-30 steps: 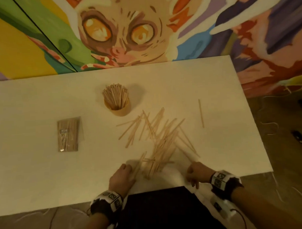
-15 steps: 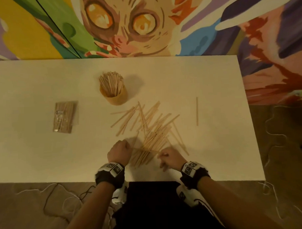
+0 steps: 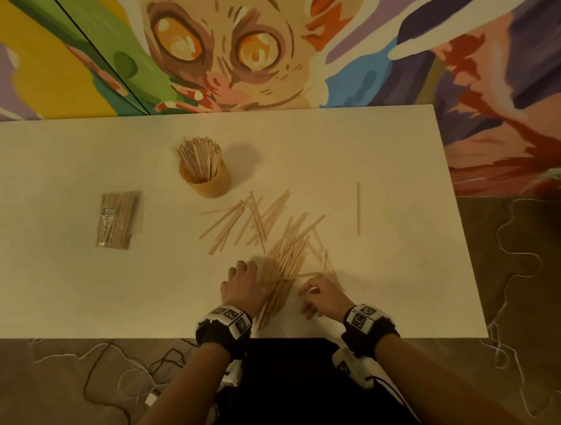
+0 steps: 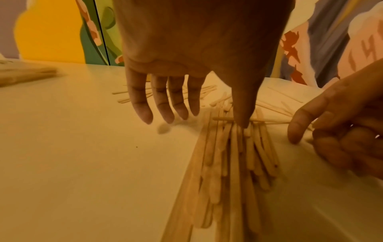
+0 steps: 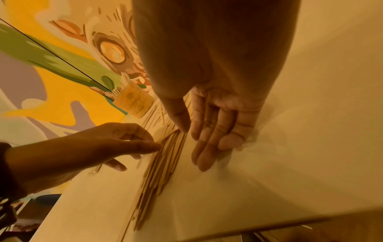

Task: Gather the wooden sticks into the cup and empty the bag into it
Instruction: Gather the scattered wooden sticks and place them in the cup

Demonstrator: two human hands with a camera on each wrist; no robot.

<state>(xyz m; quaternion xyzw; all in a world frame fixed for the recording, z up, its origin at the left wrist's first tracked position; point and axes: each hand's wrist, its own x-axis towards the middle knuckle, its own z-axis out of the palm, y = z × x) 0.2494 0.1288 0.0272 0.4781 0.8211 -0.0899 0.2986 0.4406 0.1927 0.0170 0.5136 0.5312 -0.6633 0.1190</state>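
Observation:
A tan cup packed with upright wooden sticks stands mid-table. Loose wooden sticks fan out from it toward me and narrow into a bundle between my hands. My left hand lies flat at the bundle's left side, fingers straight and thumb tip on the sticks. At the bundle's right side my right hand rests on the table, its fingers loosely extended and holding nothing. A clear bag of sticks lies flat at the left.
A single stick lies apart on the right of the white table. A painted mural wall rises behind the table's far edge. Cables trail over the floor by the near edge and to the right.
Both hands have slid forward onto the table and toward each other. The near sticks have been pushed into a tighter bundle between them.

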